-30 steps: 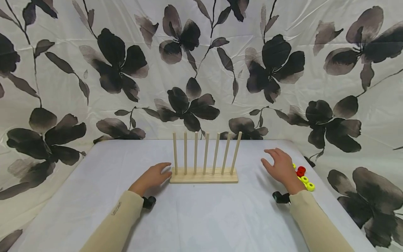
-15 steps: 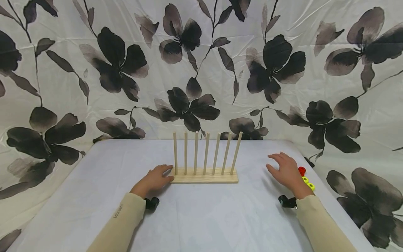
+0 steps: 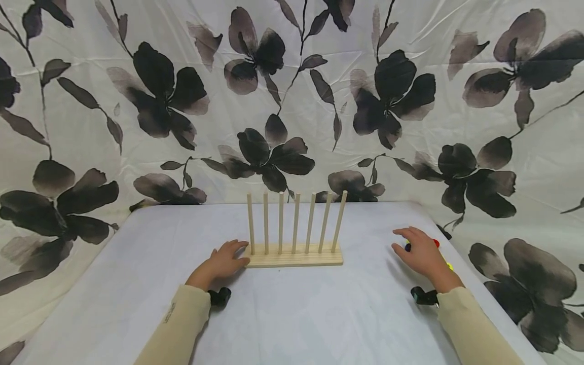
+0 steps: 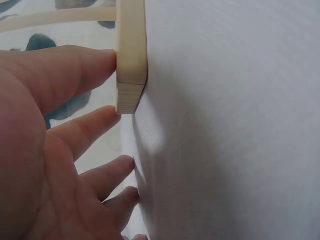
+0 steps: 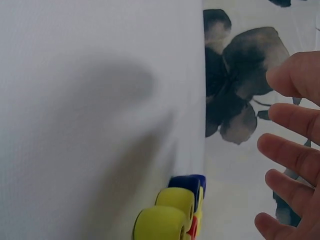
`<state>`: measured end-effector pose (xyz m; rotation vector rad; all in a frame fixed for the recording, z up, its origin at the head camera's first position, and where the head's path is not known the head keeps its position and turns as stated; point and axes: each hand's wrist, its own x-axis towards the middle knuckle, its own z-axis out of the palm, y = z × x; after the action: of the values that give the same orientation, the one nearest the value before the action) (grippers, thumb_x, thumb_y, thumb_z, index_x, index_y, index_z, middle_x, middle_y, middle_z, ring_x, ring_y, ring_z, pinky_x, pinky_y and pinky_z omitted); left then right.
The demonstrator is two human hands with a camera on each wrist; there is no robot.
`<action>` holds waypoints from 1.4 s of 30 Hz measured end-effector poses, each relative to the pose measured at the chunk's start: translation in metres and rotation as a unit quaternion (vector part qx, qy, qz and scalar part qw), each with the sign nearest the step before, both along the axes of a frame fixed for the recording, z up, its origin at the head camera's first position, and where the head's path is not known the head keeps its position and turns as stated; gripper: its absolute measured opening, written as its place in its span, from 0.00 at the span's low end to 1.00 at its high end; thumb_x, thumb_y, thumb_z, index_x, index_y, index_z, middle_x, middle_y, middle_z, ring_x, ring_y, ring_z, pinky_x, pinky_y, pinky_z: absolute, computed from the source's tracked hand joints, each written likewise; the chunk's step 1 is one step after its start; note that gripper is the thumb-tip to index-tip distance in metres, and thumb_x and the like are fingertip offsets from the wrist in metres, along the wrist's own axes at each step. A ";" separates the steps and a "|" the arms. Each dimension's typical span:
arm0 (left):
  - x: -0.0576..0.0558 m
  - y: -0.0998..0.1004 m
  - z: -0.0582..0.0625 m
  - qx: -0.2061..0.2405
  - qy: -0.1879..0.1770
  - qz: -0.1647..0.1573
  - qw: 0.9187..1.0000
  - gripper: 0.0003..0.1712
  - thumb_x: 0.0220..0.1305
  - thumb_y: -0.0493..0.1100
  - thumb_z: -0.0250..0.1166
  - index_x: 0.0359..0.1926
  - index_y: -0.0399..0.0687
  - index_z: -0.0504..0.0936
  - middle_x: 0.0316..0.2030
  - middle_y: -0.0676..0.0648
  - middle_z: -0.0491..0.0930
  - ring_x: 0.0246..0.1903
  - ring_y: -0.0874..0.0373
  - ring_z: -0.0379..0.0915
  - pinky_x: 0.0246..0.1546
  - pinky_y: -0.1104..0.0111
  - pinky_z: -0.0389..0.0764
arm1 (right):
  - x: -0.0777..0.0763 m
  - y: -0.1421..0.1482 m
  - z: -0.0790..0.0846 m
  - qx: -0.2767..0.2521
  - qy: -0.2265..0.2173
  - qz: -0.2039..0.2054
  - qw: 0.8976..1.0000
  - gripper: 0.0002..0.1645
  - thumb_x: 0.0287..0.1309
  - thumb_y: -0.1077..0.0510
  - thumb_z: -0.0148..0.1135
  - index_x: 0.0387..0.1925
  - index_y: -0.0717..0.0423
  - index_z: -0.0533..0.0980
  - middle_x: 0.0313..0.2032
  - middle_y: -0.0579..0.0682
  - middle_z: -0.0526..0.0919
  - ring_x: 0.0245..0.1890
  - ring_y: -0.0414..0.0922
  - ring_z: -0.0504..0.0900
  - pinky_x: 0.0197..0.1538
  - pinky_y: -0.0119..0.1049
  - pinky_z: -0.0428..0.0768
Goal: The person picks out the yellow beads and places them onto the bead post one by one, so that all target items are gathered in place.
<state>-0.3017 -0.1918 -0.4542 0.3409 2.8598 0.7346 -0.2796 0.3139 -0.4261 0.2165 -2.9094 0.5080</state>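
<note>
A pale wooden stand [image 3: 294, 260] with a row of several upright rods stands near the middle of the table. My left hand [image 3: 218, 267] is at the stand's left end; in the left wrist view, the thumb and a fingertip touch the end of the wooden base [image 4: 131, 60], the other fingers spread. Over on the right, my right hand [image 3: 422, 257] hovers with fingers apart and holds nothing. Beneath and beside it are small beads: dark blue [image 3: 408, 247], red [image 3: 436, 243] and yellow [image 5: 161, 224], partly hidden by the hand in the head view.
A white cloth covers the table [image 3: 292, 314]. The beads lie close to its right edge. Behind the table hangs a white curtain [image 3: 337, 30] with dark flowers. A small black camera [image 3: 424, 296] sits at each wrist.
My right hand has moved to the right and slightly nearer, covering more of the beads. My left hand has shifted a little right, onto the stand's end. The stand stays in place.
</note>
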 end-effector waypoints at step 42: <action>0.015 0.002 -0.005 0.029 -0.016 0.017 0.999 0.33 0.67 0.51 0.58 0.69 0.46 0.66 0.71 0.33 0.57 0.72 0.28 0.38 0.68 0.32 0.35 | 0.032 0.046 -0.010 0.004 -0.123 -0.062 0.991 0.27 0.54 0.51 0.69 0.52 0.62 0.77 0.52 0.65 0.78 0.51 0.64 0.74 0.56 0.65 0.74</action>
<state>-0.2863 -0.1895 -0.4590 0.2863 2.8248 0.8218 -0.2478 0.3594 -0.4365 -0.0283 -3.1372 0.5357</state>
